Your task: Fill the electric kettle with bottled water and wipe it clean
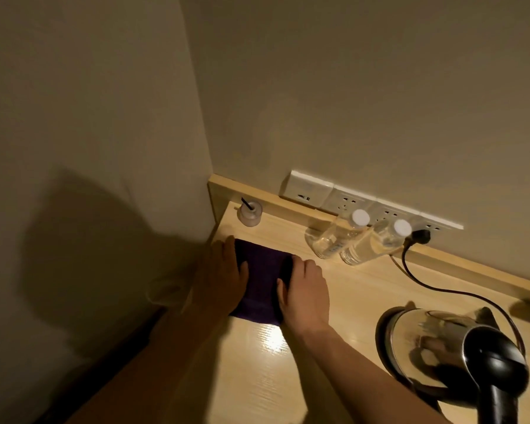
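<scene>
**Two hands flat on one cloth**

A pale wood bench (pixel 288 377) fills a beige-walled corner, with a socket strip (pixel 371 203) along its back edge. One purple cloth (pixel 262 280) lies near the back left corner; left hand (pixel 224 276) and right hand (pixel 306 292) press it, each grip wide, holding nothing. Two bottles (pixel 346 237) stand at the back edge. One kettle (pixel 453 353) sits by the front right.
</scene>
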Demonstrator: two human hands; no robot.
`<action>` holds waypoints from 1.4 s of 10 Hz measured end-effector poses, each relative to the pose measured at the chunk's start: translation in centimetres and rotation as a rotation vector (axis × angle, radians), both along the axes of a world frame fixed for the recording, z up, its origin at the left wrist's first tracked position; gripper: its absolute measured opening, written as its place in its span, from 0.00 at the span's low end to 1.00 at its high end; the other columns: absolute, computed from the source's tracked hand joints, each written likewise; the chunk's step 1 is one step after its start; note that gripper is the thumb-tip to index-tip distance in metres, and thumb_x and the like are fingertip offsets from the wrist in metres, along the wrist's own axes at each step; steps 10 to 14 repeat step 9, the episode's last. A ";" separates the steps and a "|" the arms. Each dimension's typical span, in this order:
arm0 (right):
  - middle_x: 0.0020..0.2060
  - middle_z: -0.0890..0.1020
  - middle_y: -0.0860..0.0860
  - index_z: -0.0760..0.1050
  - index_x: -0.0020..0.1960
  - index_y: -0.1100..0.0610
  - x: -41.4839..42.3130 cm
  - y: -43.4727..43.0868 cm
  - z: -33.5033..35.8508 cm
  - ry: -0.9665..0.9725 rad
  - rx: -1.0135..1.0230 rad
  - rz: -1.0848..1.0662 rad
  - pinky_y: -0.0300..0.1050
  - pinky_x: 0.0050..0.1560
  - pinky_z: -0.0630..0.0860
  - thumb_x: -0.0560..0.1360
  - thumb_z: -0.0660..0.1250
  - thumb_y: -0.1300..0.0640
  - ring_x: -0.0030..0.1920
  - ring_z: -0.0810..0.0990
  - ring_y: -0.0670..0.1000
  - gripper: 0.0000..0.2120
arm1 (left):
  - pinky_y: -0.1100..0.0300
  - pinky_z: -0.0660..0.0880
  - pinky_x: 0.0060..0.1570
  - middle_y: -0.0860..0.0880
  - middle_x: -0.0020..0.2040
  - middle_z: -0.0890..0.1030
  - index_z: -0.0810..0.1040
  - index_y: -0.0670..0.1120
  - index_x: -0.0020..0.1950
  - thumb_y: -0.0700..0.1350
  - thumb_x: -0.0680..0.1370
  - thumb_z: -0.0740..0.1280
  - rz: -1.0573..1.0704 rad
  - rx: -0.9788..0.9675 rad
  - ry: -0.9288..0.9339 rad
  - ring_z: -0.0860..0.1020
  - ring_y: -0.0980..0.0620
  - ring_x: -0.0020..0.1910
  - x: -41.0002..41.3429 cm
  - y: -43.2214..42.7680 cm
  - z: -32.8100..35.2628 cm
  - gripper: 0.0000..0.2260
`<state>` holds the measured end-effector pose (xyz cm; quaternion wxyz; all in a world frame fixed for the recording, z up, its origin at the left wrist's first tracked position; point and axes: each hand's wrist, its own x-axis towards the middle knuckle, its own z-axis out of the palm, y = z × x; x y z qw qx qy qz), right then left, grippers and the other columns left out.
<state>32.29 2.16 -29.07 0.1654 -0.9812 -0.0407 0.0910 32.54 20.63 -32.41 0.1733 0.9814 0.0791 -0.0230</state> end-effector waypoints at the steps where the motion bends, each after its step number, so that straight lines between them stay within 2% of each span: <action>1: 0.81 0.61 0.57 0.54 0.83 0.57 -0.2 0.2 -0.7 0.008 -0.082 0.246 0.53 0.78 0.63 0.83 0.56 0.44 0.81 0.59 0.58 0.33 | 0.43 0.70 0.74 0.39 0.80 0.68 0.64 0.41 0.81 0.54 0.80 0.66 -0.226 0.034 -0.035 0.68 0.39 0.78 -0.9 -1.1 -0.4 0.33; 2: 0.84 0.37 0.53 0.36 0.84 0.55 -0.5 -0.4 -2.5 0.135 -0.167 0.353 0.54 0.84 0.43 0.84 0.42 0.37 0.83 0.34 0.52 0.36 | 0.44 0.60 0.80 0.43 0.84 0.59 0.57 0.42 0.84 0.57 0.82 0.56 -0.293 0.034 0.033 0.59 0.44 0.83 -1.4 -1.0 -2.1 0.34; 3: 0.82 0.32 0.52 0.32 0.83 0.54 -0.5 -0.7 -3.2 0.169 -0.211 0.365 0.54 0.83 0.40 0.83 0.38 0.33 0.81 0.29 0.50 0.37 | 0.44 0.60 0.80 0.43 0.84 0.60 0.58 0.42 0.84 0.59 0.81 0.55 -0.292 0.079 0.080 0.59 0.45 0.83 -1.6 -0.9 -2.6 0.34; 5: 0.83 0.33 0.52 0.34 0.83 0.50 -0.8 -1.0 -1.1 0.150 -0.197 0.354 0.55 0.83 0.39 0.82 0.39 0.32 0.82 0.31 0.51 0.37 | 0.41 0.55 0.79 0.43 0.82 0.65 0.64 0.43 0.82 0.60 0.79 0.55 -0.292 0.137 0.074 0.65 0.42 0.81 -1.4 -1.1 -1.0 0.34; 6: 0.83 0.34 0.49 0.35 0.83 0.46 -1.5 -2.2 1.9 0.128 -0.083 0.316 0.54 0.83 0.41 0.83 0.42 0.33 0.83 0.33 0.50 0.35 | 0.39 0.57 0.79 0.44 0.83 0.63 0.63 0.46 0.83 0.61 0.81 0.56 -0.298 0.151 -0.034 0.63 0.41 0.82 -1.7 -1.4 2.1 0.32; 7: 0.84 0.38 0.50 0.37 0.84 0.45 -2.4 -3.7 6.1 0.022 -0.037 0.265 0.55 0.83 0.45 0.83 0.44 0.32 0.83 0.36 0.49 0.36 | 0.40 0.47 0.82 0.48 0.86 0.48 0.50 0.52 0.85 0.65 0.83 0.50 -0.274 0.170 -0.102 0.47 0.44 0.85 -2.4 -2.4 7.1 0.33; 8: 0.84 0.38 0.50 0.37 0.84 0.45 -3.2 -5.7 11.2 -0.122 -0.046 0.202 0.57 0.83 0.46 0.82 0.43 0.30 0.83 0.35 0.50 0.37 | 0.43 0.37 0.80 0.50 0.86 0.42 0.45 0.56 0.85 0.67 0.82 0.49 -0.210 0.146 -0.194 0.41 0.46 0.85 -3.2 -3.7 13.0 0.34; 9: 0.83 0.36 0.51 0.34 0.83 0.43 -4.2 -8.1 17.3 -0.272 -0.132 0.134 0.60 0.83 0.42 0.80 0.42 0.27 0.83 0.34 0.52 0.39 | 0.39 0.38 0.81 0.50 0.85 0.43 0.44 0.57 0.85 0.70 0.81 0.48 -0.197 0.165 -0.272 0.41 0.47 0.85 -4.3 -5.5 18.9 0.36; 14: 0.83 0.36 0.51 0.34 0.83 0.43 -4.2 -8.1 17.3 -0.272 -0.132 0.134 0.60 0.83 0.42 0.80 0.42 0.27 0.83 0.34 0.52 0.39 | 0.39 0.38 0.81 0.50 0.85 0.43 0.44 0.57 0.85 0.70 0.81 0.48 -0.197 0.165 -0.272 0.41 0.47 0.85 -4.3 -5.5 18.9 0.36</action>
